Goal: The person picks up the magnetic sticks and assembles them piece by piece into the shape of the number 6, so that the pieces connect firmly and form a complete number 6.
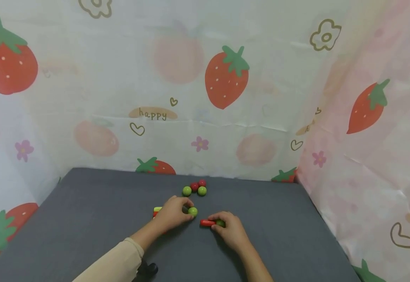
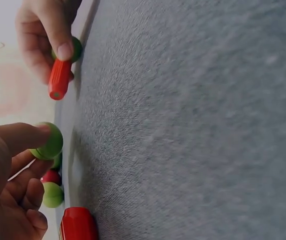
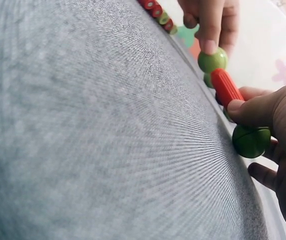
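My left hand (image 1: 172,212) pinches a light green ball (image 1: 193,212) between thumb and fingers, near the middle of the table. To its right, my right hand (image 1: 232,231) grips a ridged red handle (image 1: 206,223) that points left toward that ball. A darker green ball (image 3: 251,141) sits at the handle's other end, beneath the right thumb; the thumb hides where the two meet. In the left wrist view, the handle's tip (image 2: 57,94) shows a small green spot. The held ball and the handle tip stand apart there.
Two red balls (image 1: 195,186) and two green balls (image 1: 187,190) form a cluster behind my hands. Several red and green ridged pieces (image 1: 157,210) lie in a row, partly behind the left hand. A black object (image 1: 152,269) is beside the left sleeve. Printed cloth (image 1: 198,129) backs the grey table (image 1: 102,219).
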